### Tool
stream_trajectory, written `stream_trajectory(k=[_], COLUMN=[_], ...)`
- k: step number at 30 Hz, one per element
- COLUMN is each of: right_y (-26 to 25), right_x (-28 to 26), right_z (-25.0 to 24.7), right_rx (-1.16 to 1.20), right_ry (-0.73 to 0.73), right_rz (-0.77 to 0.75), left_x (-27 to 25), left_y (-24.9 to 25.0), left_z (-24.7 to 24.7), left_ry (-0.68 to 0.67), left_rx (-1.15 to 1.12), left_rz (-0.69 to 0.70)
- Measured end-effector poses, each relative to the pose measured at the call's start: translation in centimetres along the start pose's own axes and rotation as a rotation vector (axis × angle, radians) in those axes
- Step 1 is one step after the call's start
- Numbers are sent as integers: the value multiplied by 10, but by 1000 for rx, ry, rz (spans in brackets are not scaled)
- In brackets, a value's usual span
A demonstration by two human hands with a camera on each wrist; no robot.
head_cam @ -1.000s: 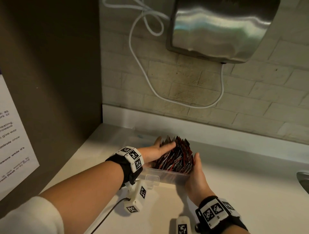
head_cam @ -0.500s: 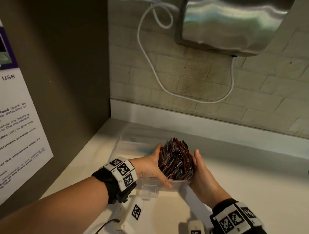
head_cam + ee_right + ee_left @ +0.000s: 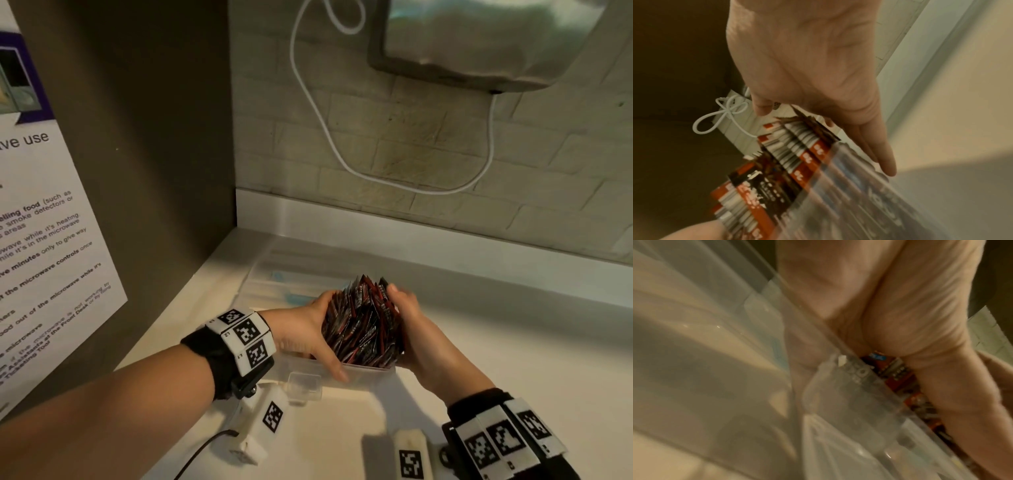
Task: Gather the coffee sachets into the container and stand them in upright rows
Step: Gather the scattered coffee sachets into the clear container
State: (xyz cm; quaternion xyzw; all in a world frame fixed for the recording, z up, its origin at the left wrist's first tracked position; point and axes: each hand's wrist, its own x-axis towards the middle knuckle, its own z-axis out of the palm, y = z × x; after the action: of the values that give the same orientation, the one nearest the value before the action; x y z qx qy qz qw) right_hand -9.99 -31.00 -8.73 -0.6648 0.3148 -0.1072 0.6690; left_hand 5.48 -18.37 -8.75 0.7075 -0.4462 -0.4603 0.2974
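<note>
A thick bundle of red and black coffee sachets point(image 3: 363, 325) stands upright in a clear plastic container point(image 3: 366, 375) on the white counter. My left hand point(image 3: 318, 329) cups the bundle's left side, with its thumb down the front by the rim and its fingers round the back. My right hand point(image 3: 407, 318) presses flat against the right side, thumb at the sachet tops. In the left wrist view, the left hand point(image 3: 890, 305) lies against the sachets point(image 3: 898, 374) behind the container wall point(image 3: 838, 402). In the right wrist view, straight fingers of the right hand point(image 3: 818, 73) run along the sachets point(image 3: 789, 146).
A clear lid point(image 3: 284, 274) lies flat on the counter just behind the container. A brown side panel point(image 3: 154, 171) with a paper notice point(image 3: 41, 240) closes off the left. A steel wall unit point(image 3: 479, 44) and its white cable point(image 3: 318, 120) hang above. Bare counter point(image 3: 513, 342) extends right.
My left hand came off the sachet tops and now wraps the bundle's left side. My right hand slid up the right side. The bundle is squeezed narrower and stands straighter.
</note>
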Motion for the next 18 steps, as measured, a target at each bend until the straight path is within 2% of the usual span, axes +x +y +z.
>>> stream_trajectory(k=[4,8,11,14,18], right_y=[-17,-24,-26,-29,-33], right_x=[-8,-10,-10,-11,-14], right_z=[8,15,20,27,37], right_rx=[-51,-177,-497,-802,-1046], right_ry=[68,43,44,49,61], right_rz=[-71,-160,-218,-211,-184], left_x=[-4,-8,-11,-12,-11], left_y=[1,-1,-1,-2,-4], left_z=[-7,-9,-10,-10,-13], left_ry=[-72,-78,-83,-62,-103], left_rx=[-12,-118,-220,-306,-321], left_rz=[-8,6,5,-17,-33])
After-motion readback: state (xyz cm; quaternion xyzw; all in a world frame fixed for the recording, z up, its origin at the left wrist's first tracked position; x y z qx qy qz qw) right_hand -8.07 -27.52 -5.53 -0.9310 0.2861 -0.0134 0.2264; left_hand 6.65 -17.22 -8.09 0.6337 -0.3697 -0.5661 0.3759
